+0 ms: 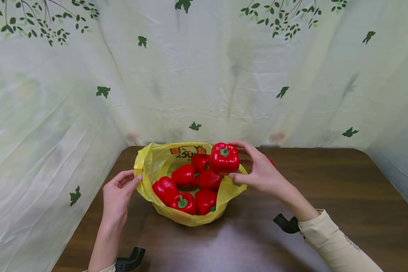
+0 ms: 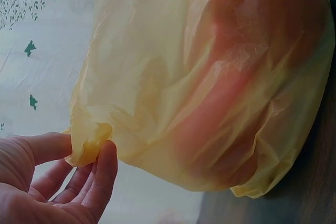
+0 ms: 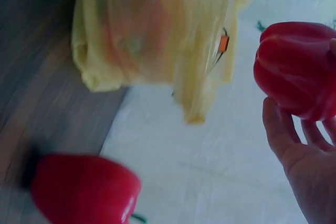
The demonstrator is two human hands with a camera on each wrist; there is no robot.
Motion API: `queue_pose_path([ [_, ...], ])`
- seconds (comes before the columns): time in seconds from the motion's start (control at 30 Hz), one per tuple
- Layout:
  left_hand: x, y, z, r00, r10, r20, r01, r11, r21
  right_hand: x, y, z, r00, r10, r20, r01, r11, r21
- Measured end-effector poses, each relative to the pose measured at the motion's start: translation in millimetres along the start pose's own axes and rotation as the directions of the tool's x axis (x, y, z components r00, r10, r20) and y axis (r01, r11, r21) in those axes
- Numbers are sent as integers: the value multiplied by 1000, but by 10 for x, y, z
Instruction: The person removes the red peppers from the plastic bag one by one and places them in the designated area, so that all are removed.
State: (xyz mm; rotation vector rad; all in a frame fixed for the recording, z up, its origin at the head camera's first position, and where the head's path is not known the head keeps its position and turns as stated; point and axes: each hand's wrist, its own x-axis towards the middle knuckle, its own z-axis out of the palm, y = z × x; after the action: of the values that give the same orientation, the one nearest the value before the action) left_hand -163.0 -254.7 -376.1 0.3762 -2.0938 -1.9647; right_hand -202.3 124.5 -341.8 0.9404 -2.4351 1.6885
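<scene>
A yellow plastic bag (image 1: pixel 144 166) stands with its mouth spread, several red bell peppers (image 1: pixel 184 176) lying inside it. At the bag's left rim my left hand (image 1: pixel 117 194) pinches the plastic between thumb and fingers; the left wrist view shows the bunched yellow edge (image 2: pixel 90 142) in that grip. My right hand (image 1: pixel 263 170) grips another red bell pepper (image 1: pixel 224 158), stem facing me, above the bag's right rim. In the right wrist view this held pepper (image 3: pixel 296 69) is up beside the bag (image 3: pixel 202 72), fingers and thumb around it.
One more red bell pepper (image 3: pixel 84 187) lies on the brown wooden table (image 1: pixel 326 181) right of the bag, mostly hidden behind my right hand in the head view. A pale curtain (image 1: pixel 207 75) with leaf prints hangs behind the table and along its sides.
</scene>
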Motion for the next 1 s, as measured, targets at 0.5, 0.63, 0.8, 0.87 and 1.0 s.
queue_pose_path([
  [0.5, -6, 4, 5, 1000, -6, -5, 6, 999, 32, -250, 168, -493, 995, 42, -86, -50, 994, -101],
  [0.63, -9, 8, 3, 1000, -5, -12, 5, 1000, 11, -308, 172, -627, 993, 51, -107, -65, 989, -131],
  [0.8, -10, 12, -2, 1000, 0, -14, 0, 1000, -12, -379, 201, -803, 991, 66, -117, -83, 986, -145],
  [0.87, -10, 13, -4, 1000, -2, -14, 2, 1000, -15, -412, 212, -871, 990, 78, -117, -96, 983, -158],
  [1.0, -11, 17, -9, 1000, -5, -19, 5, 1000, 11, -492, 242, -1005, 990, 89, -112, -111, 972, -207],
])
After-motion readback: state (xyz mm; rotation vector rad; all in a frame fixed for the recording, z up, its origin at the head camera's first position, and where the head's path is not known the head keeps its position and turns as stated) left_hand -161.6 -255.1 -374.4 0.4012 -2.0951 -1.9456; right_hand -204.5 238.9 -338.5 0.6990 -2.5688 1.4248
